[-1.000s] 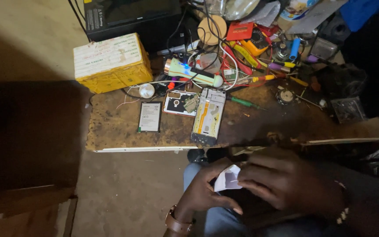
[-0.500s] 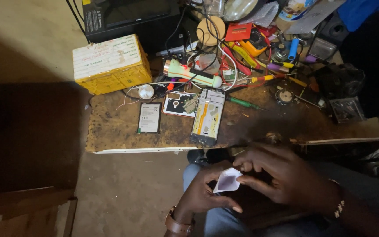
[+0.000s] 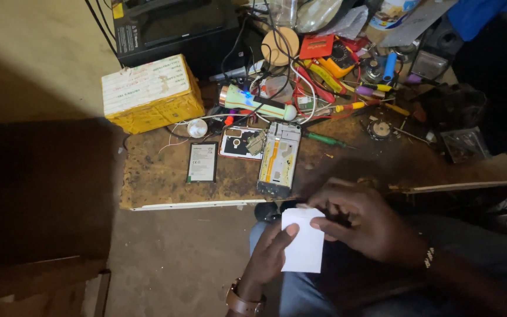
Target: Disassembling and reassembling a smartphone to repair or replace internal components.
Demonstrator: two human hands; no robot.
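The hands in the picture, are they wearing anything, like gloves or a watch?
No gloves: both hands are bare. The left hand has a brown strap with a metal buckle round its wrist. The right hand has a small pale beaded bracelet. No sleeves cover either wrist.

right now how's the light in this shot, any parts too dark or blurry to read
Head view: light falls on the workbench and the white paper; the left third and the lower right sink into deep shadow. The left hand and right hand stay readable, slightly soft.

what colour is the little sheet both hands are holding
Plain white, with no visible pattern: the sheet is held between the left hand and right hand, seen in the head view.
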